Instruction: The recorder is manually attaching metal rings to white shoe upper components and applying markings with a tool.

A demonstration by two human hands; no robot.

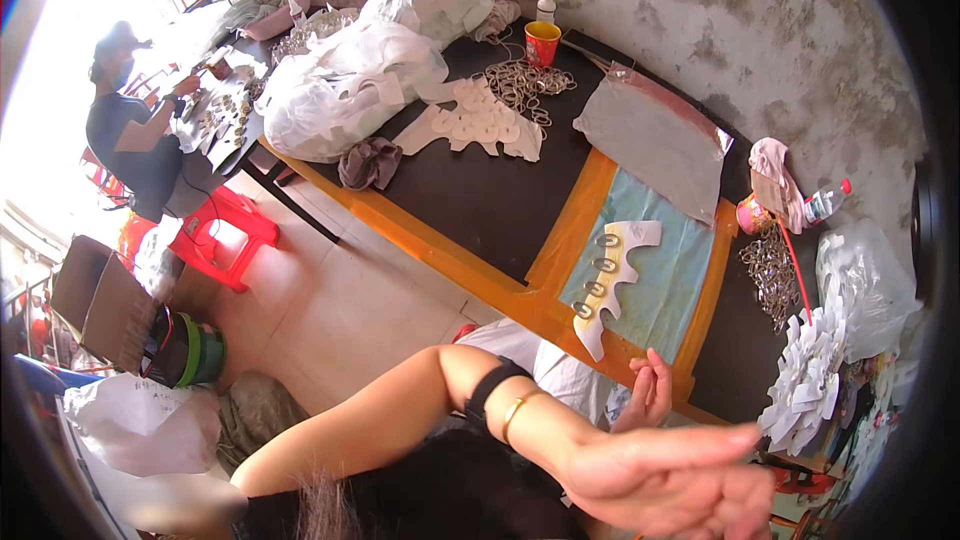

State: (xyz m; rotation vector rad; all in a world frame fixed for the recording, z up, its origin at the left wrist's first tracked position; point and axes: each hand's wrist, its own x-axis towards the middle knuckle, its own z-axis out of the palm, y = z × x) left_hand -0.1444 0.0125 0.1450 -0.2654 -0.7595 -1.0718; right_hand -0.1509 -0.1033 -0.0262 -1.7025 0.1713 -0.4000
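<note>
Strong daylight from upper left, blown out to white around seated person. Table evenly lit, shadows soft. Wall mottled, moderately bright. Near hand large, slightly soft-focused. Fisheye bends table edges; black vignette at corners, colour fringing along rim.

Scalloped cutout on mat, table, ring pile right, bags behind-left

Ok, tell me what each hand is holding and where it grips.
Nothing. The left hand is raised, empty, close to the camera; the right hand is bare at the table edge.
</note>
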